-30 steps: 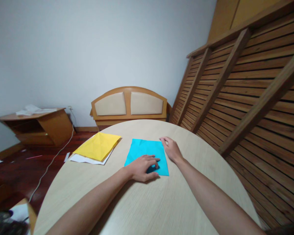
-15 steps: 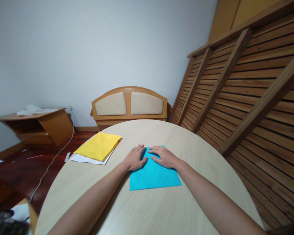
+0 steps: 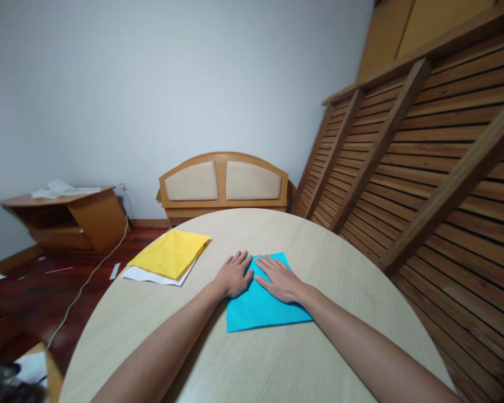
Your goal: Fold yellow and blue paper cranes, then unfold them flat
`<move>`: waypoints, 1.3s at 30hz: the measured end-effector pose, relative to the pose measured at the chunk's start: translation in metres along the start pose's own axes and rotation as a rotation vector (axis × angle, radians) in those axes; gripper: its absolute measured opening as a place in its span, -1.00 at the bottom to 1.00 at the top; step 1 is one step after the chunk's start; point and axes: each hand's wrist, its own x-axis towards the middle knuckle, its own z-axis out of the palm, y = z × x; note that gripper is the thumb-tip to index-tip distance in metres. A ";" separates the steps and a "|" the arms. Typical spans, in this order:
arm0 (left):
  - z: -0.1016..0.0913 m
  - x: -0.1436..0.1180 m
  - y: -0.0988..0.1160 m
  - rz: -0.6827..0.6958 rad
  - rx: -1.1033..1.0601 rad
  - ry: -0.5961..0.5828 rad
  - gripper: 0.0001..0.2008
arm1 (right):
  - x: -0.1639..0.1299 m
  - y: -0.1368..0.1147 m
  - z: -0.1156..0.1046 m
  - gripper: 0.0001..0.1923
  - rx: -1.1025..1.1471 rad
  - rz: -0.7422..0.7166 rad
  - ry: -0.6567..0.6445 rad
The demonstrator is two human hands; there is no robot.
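A blue sheet of paper (image 3: 262, 310) lies flat on the round table in front of me. My left hand (image 3: 234, 274) rests on its left edge, fingers stretched forward and the thumb pointing toward the middle. Flat on the upper right part of the sheet is my right hand (image 3: 279, 278), its fingers spread and angled to the left. Both hands are open and hold nothing. The hands cover part of the sheet's left side and centre.
Creased yellow paper (image 3: 170, 254) lies over white paper (image 3: 151, 275) at the left of the table (image 3: 319, 240). A headboard (image 3: 222, 179) stands behind. Wooden slats (image 3: 403, 184) lean at the right. A low cabinet (image 3: 84, 218) is at the far left.
The blue sheet has shifted slightly to the right and turned a little. My right hand lies flatter, with its fingers more stretched out. The camera view has tilted slightly.
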 end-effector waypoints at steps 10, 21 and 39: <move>0.003 -0.009 0.027 0.111 -0.026 0.121 -0.43 | -0.008 0.012 -0.006 -0.19 -0.035 0.071 0.048; -0.002 -0.008 0.006 -0.024 -0.048 -0.001 -0.39 | -0.011 0.034 -0.015 -0.36 -0.136 0.108 0.181; -0.004 -0.012 0.010 0.142 -0.091 -0.018 -0.37 | -0.018 0.026 -0.014 -0.24 0.028 -0.048 -0.001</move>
